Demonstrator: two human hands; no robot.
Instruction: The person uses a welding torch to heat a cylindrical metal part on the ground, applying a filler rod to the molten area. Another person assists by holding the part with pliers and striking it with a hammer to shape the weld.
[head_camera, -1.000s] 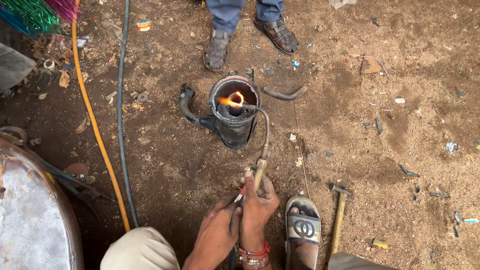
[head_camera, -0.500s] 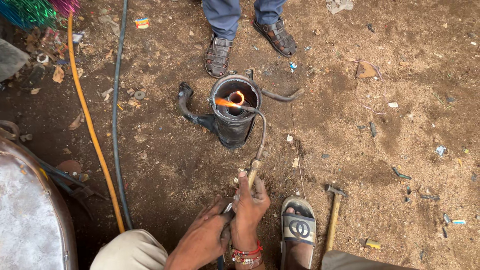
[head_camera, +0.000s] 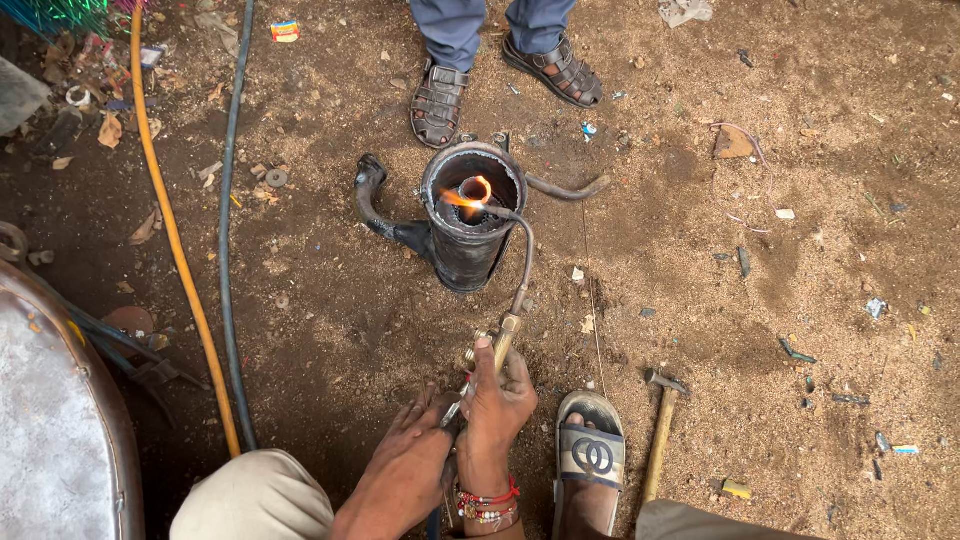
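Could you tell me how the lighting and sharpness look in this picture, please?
Head view: soft, even daylight with faint shadows; the torch flame inside the black cylinder is the brightest spot, slightly blown out; both hands, left and right, and the hammer are sharp, without motion blur.

Both hands (head_camera: 465, 430) on torch (head_camera: 505, 335), flame inside black cylinder (head_camera: 470, 225).

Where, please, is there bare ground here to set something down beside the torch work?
The widest bare dirt lies right of the blackened metal cylinder, above the wooden-handled hammer. A smaller patch sits between the dark hose and the cylinder. It is crowded around both hands on the brass torch, and near the sandalled feet.
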